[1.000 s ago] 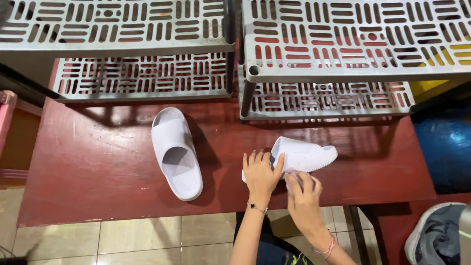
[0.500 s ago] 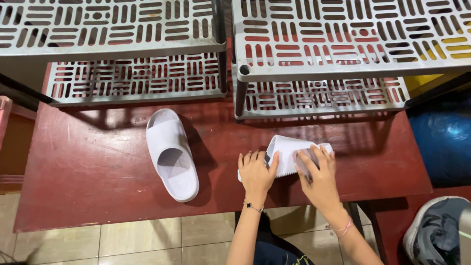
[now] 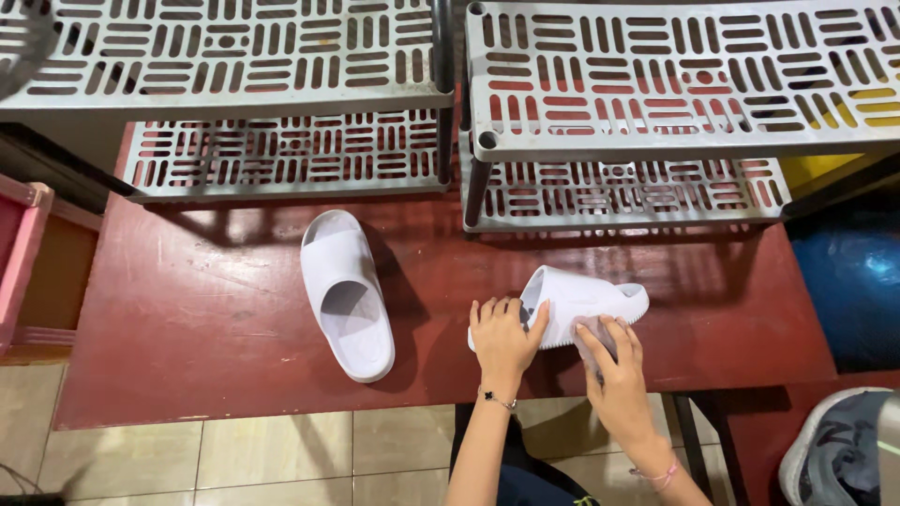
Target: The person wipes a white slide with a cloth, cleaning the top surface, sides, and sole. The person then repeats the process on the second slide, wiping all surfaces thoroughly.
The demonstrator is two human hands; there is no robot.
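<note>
Two white slide slippers lie on a dark red table (image 3: 187,328). One slipper (image 3: 345,292) rests flat, sole down, left of centre, with no hand on it. The other slipper (image 3: 589,292) is tipped onto its side near the table's front edge. My left hand (image 3: 504,339) grips its heel end, fingers curled over the rim. My right hand (image 3: 614,375) presses what looks like a small pale cloth (image 3: 592,335) against the slipper's near side.
Two grey slotted plastic shelf racks (image 3: 281,56) (image 3: 675,75) stand along the back of the table. A pink box (image 3: 23,253) sits at the left, a blue object (image 3: 853,281) at the right and a grey shoe-like item (image 3: 834,459) at the bottom right. Tiled floor lies below.
My right hand has come off the top of the slipper down to its near side. The held slipper has tilted up a little. The other slipper has not moved.
</note>
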